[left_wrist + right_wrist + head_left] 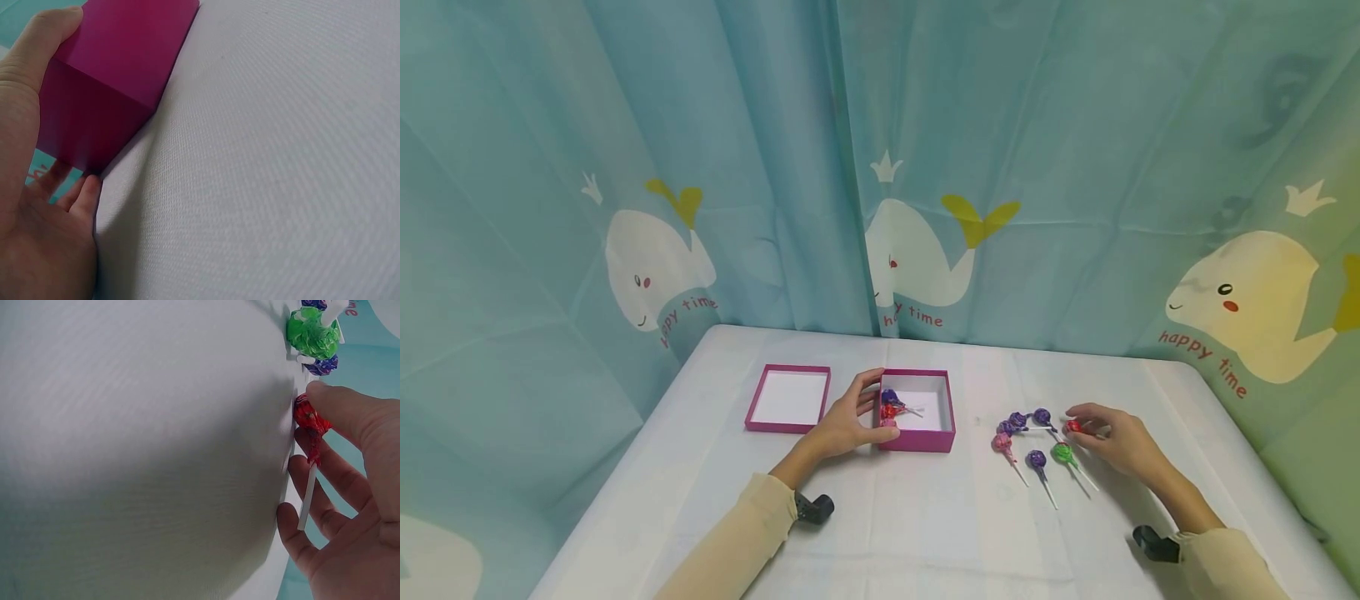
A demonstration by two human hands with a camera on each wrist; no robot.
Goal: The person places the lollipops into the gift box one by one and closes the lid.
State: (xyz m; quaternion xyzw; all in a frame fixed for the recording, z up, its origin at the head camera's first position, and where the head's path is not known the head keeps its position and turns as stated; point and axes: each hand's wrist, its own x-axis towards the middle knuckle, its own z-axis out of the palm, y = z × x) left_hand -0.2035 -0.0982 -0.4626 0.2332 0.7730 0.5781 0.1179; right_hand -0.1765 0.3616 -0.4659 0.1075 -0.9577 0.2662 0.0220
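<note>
My left hand grips the left side of a magenta box, with the thumb on its front wall and the fingers along its left wall. Inside the box, by its left wall, lie a purple lollipop, a red one and a pink one. At the right of the table, my right hand pinches another red lollipop by its wrapped head, between thumb and index finger. Its white stick points back toward the palm. The other fingers are loosely bent beneath.
A magenta box lid lies inner side up, left of the box. Between the box and my right hand are a pink lollipop, a green lollipop and several purple lollipops. A whale-print curtain hangs behind the table.
</note>
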